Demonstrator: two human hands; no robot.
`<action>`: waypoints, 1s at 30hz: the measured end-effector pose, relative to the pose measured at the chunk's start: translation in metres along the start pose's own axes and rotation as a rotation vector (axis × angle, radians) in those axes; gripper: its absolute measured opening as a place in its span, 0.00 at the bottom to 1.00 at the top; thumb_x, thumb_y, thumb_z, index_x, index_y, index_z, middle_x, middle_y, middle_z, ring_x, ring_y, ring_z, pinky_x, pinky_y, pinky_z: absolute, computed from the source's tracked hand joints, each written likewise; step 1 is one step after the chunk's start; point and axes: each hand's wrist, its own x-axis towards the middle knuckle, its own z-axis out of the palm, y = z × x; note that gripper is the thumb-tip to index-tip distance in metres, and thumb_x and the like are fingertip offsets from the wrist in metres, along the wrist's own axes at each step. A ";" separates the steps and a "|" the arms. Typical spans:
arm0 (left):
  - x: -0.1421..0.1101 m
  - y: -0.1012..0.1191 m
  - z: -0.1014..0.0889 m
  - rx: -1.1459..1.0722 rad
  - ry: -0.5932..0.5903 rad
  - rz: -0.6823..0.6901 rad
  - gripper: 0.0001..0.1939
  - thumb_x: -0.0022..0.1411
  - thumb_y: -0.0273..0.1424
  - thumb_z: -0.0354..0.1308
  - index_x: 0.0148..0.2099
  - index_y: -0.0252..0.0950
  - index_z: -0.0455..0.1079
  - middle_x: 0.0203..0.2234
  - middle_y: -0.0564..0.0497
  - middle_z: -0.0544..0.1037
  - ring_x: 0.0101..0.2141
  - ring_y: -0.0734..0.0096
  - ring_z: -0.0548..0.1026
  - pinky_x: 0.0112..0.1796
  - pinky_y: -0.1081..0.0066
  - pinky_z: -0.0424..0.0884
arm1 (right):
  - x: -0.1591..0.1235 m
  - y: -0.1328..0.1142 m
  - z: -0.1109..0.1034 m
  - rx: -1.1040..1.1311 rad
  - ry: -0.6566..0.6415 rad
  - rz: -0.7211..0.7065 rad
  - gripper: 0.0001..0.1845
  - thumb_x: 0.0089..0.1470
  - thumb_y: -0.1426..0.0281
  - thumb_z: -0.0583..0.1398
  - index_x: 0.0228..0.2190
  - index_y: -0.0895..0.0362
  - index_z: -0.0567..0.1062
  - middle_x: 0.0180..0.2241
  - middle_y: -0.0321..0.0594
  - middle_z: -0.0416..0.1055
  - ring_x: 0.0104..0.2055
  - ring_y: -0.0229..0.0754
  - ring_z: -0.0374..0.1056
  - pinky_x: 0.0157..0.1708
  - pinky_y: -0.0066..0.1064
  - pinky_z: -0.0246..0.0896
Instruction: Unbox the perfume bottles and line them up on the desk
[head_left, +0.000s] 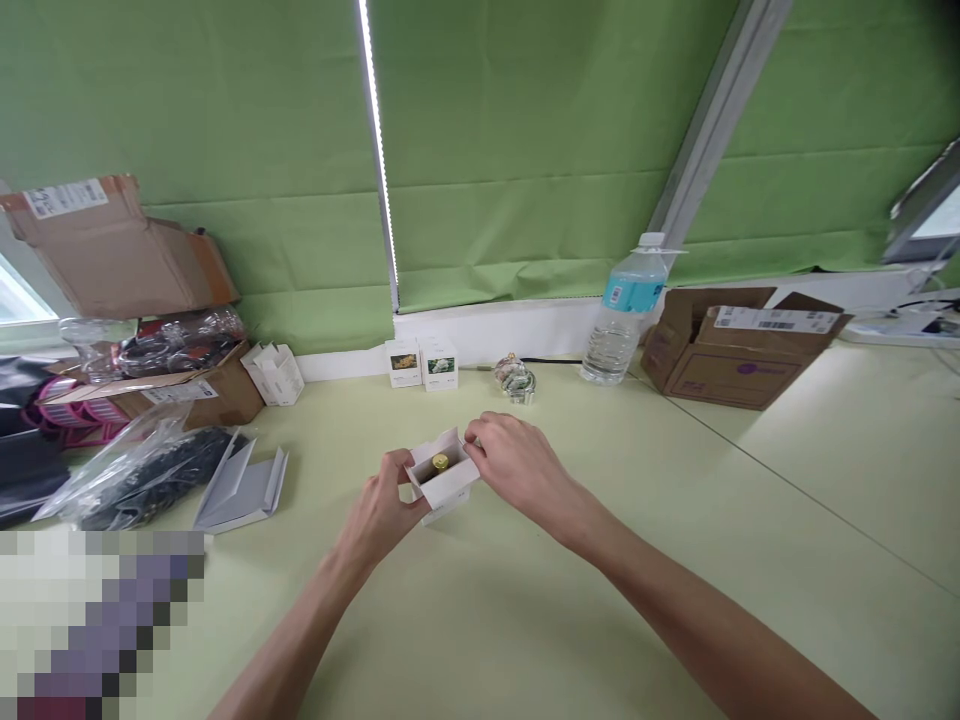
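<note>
Between my hands, above the pale table, is a small white carton (448, 487) with its top flaps raised. Inside it shows the gold cap of a bottle (440, 462); the rest of the bottle is hidden by the carton walls. My left hand (386, 505) grips the carton's left side, thumb at the front and fingers behind. At the carton's right edge, my right hand (510, 455) has its fingers closed in a pinch on a flap. Two white cards or small boxes with pictures (440, 367) stand upright behind, against the wall.
A water bottle (624, 310) and an open brown cardboard box (739, 360) stand at the back right. Shiny small objects (515, 380) lie near the wall. Leftward are an open grey box (244, 490), a plastic-bagged black item (169, 475) and stacked cardboard boxes (142, 250).
</note>
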 end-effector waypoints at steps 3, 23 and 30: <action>0.000 0.000 0.001 -0.005 0.007 0.031 0.20 0.53 0.31 0.58 0.45 0.42 0.53 0.33 0.53 0.76 0.36 0.65 0.79 0.28 0.74 0.70 | -0.001 -0.002 0.000 0.048 -0.006 -0.143 0.15 0.60 0.75 0.50 0.30 0.56 0.75 0.33 0.41 0.72 0.38 0.41 0.66 0.32 0.29 0.53; -0.016 0.024 0.022 0.188 -0.084 0.254 0.46 0.52 0.49 0.62 0.65 0.41 0.43 0.54 0.44 0.70 0.44 0.60 0.75 0.39 0.64 0.73 | -0.021 -0.012 0.003 -0.044 -0.135 0.009 0.10 0.44 0.75 0.57 0.15 0.57 0.67 0.21 0.39 0.68 0.25 0.38 0.63 0.23 0.30 0.41; -0.010 0.010 0.030 0.032 -0.438 0.152 0.46 0.48 0.47 0.64 0.65 0.42 0.49 0.59 0.44 0.62 0.58 0.52 0.62 0.54 0.54 0.63 | -0.049 0.017 0.024 0.184 -0.133 0.065 0.05 0.44 0.75 0.55 0.20 0.57 0.69 0.28 0.38 0.70 0.22 0.33 0.59 0.22 0.28 0.41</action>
